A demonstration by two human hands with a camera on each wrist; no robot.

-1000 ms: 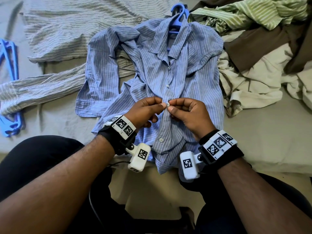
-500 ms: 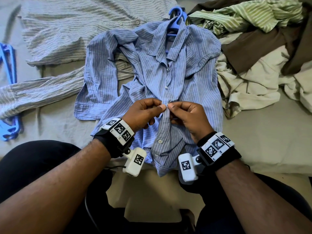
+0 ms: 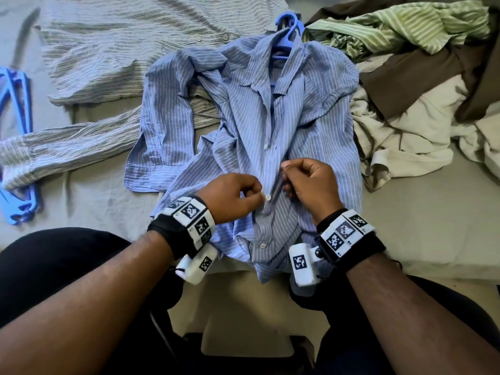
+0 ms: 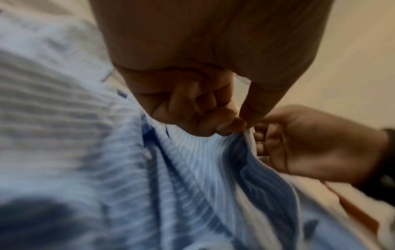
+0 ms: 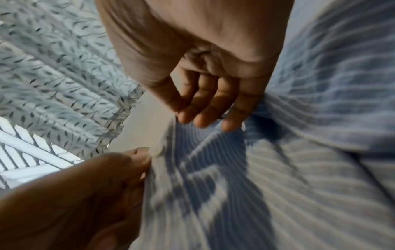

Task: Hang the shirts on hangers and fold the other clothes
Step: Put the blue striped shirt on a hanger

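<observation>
Both hands, left hand [image 3: 232, 196] and right hand [image 3: 308, 185], pinch the blue shirt's [image 3: 311, 109] front edges between them.

A bed [image 3: 422, 212] carries a blue striped shirt [image 3: 311, 109], grey striped shirt [image 3: 121, 50], blue hangers [image 3: 16, 104] and heaped clothes [image 3: 419, 77].

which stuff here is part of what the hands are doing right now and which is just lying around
In use:
- blue striped shirt, front edges pinched by left hand and right hand
- white button beside the left fingertips
- blue hanger inside the shirt's collar

Lying about:
- grey striped shirt
- spare blue hangers at the left
- green striped garment
- brown garment
- cream garment
</observation>
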